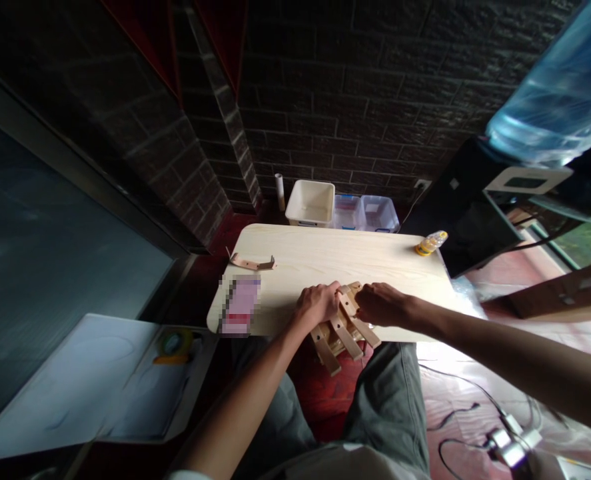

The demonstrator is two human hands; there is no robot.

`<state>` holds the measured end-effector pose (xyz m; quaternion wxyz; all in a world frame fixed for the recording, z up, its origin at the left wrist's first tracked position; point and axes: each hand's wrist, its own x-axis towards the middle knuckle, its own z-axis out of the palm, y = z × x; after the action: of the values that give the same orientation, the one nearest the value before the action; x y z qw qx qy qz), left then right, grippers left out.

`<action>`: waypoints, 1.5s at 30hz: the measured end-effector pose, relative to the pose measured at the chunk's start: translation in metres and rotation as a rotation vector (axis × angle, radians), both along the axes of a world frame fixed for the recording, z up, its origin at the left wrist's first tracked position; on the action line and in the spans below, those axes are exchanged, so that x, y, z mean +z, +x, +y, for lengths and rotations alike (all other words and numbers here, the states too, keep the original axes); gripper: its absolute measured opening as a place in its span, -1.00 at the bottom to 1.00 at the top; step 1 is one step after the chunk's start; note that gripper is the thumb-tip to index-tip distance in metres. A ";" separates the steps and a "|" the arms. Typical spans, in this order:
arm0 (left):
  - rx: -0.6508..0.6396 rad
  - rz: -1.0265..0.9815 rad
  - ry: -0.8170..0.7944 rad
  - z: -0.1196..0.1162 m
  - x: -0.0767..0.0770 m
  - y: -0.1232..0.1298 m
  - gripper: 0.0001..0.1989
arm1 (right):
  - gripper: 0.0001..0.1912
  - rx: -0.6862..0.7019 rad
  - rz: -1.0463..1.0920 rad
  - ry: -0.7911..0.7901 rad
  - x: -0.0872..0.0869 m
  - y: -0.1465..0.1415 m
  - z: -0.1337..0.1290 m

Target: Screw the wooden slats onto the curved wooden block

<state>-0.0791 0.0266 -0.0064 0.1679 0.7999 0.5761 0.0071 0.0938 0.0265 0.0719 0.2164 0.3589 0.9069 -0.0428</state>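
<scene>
A slatted wooden piece lies at the table's front edge, its slats jutting out over my lap. Dark holes show along the slats. My left hand is closed on its left side, thumb and fingers together at the upper end. On the other side my right hand is a closed fist against the slats; whatever it holds is hidden. A curved wooden strip with upright ends rests on the table's left part, apart from both hands.
The pale table bears a blurred pink rectangle and a clear bottle with a yellow cap. Bins stand behind it. At left, a white board holds a tape roll. Power cords lie right.
</scene>
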 end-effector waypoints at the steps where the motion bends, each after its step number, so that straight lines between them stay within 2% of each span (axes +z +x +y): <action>1: -0.002 -0.001 0.004 0.000 0.000 0.000 -0.70 | -0.76 0.026 0.001 0.000 0.000 0.002 0.001; 4: 0.001 -0.002 -0.020 0.000 0.002 -0.001 -0.70 | -0.85 0.084 0.026 0.066 -0.002 0.006 0.000; 8: 0.016 0.004 -0.070 0.002 0.002 0.000 -0.69 | -0.73 0.131 0.090 0.152 -0.011 0.007 -0.006; 13: 0.025 -0.001 -0.076 0.002 0.003 0.002 -0.69 | -0.73 0.153 0.147 0.235 -0.017 0.012 -0.014; 19: 0.041 -0.005 -0.091 0.002 0.004 0.004 -0.70 | -0.80 0.009 0.093 0.083 -0.005 0.001 -0.012; 26: 0.028 -0.005 -0.072 0.000 0.006 0.004 -0.68 | -0.76 -0.120 0.015 0.033 0.000 -0.003 -0.013; 30: 0.036 0.004 -0.073 -0.002 0.009 0.003 -0.69 | -0.71 -0.047 0.031 0.044 -0.001 0.004 -0.012; 34: 0.033 0.000 -0.090 -0.001 0.011 0.002 -0.68 | -0.77 0.067 0.075 0.136 -0.002 0.008 -0.012; 37: 0.049 -0.001 -0.102 -0.001 0.013 0.003 -0.68 | -0.72 0.114 0.095 0.156 -0.005 0.008 -0.016; 42: 0.063 -0.001 -0.113 -0.002 0.013 0.004 -0.68 | -0.74 0.100 0.150 0.131 -0.015 0.011 -0.016; 45: 0.058 0.003 -0.099 -0.002 0.011 0.004 -0.67 | -0.78 0.061 0.134 0.096 -0.015 0.012 -0.015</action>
<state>-0.0746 0.0249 0.0042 0.2063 0.7737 0.5988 -0.0179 0.1058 0.0115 0.0573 0.1392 0.3375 0.9308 -0.0168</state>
